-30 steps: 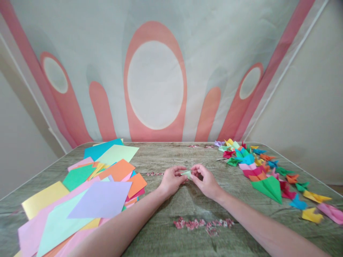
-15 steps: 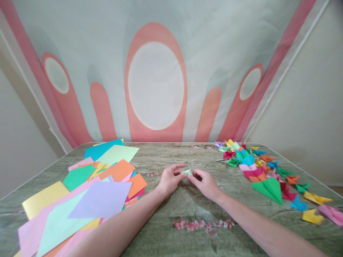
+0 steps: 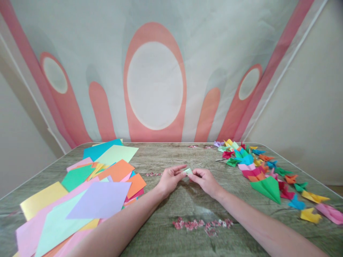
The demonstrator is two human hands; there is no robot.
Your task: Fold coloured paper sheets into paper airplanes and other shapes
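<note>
your left hand (image 3: pixel 170 180) and right hand (image 3: pixel 205 182) together pinch a small, already folded pale green paper (image 3: pixel 188 171) over the table (image 3: pixel 152 232), folded shapes (image 3: pixel 268 189) lying rightward, flat sheets (image 3: pixel 103 200) at left still unfolded.

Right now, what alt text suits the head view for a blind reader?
A left hand and right hand pinch a small pale-green paper over a wood-patterned table. Coloured sheets lie at left, folded paper shapes at right.

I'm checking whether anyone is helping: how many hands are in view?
2: bare left hand and bare right hand, either side of the small pale-green folded paper they pinch.
</note>
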